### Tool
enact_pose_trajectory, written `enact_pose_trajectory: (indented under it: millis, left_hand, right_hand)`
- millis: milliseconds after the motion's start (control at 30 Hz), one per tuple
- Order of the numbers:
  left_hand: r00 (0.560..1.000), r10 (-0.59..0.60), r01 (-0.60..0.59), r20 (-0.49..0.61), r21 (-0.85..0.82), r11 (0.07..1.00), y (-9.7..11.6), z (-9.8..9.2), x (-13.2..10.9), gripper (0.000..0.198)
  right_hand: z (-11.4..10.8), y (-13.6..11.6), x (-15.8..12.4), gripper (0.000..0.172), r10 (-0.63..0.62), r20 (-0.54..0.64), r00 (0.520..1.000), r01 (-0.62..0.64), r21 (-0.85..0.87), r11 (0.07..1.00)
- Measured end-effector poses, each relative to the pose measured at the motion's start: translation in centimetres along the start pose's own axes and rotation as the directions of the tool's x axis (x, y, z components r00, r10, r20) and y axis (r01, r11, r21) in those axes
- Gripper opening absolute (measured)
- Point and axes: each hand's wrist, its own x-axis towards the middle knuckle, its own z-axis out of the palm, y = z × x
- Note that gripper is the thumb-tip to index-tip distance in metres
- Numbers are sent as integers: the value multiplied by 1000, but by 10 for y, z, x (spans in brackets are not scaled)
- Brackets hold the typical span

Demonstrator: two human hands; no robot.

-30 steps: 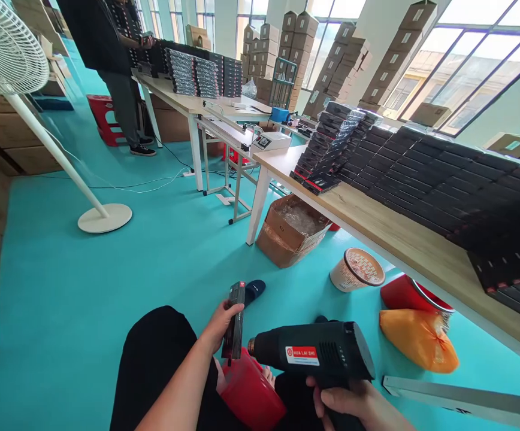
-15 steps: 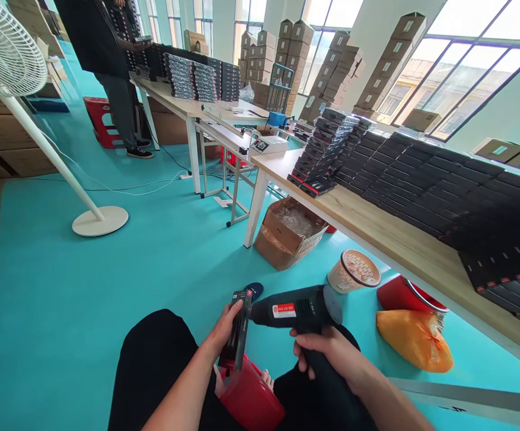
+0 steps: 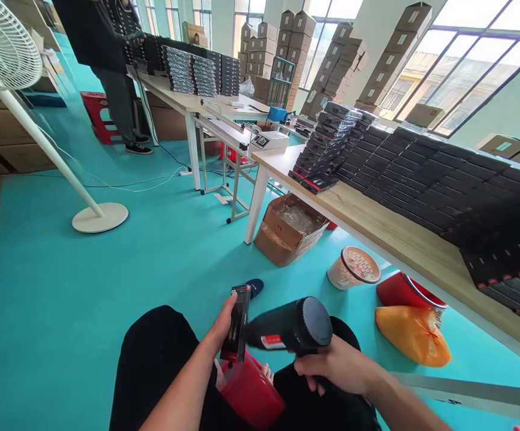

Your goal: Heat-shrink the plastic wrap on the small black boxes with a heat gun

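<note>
My left hand (image 3: 222,326) is closed round a slim black box (image 3: 237,323) with a red patch at its top corner, held nearly upright between my knees. In my right hand (image 3: 332,365) is a black heat gun (image 3: 289,326) with a red and white label, gripped by its handle. The gun's nozzle points left, at the side of the box; whether it touches cannot be made out. Below the box is a red plastic stool or tub (image 3: 253,389) between my legs.
Stacked black boxes (image 3: 404,173) cover much of the table (image 3: 377,218) at right. Beneath stand a carton (image 3: 282,239), a patterned bin (image 3: 347,275) and an orange bag (image 3: 413,335). At left is a white fan (image 3: 100,216); a person (image 3: 116,90) stands at the far table.
The heat gun has swung so its rear end faces me more and its nozzle sits lower along the box. The box has turned to show more of its broad face.
</note>
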Motion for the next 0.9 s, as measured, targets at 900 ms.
enact_pose_trajectory:
  millis: [900]
  left_hand:
    - [932, -182, 299, 313, -382, 874, 45, 12, -53, 60]
  right_hand:
    - [10, 63, 4, 38, 39, -150, 988, 111, 861, 496]
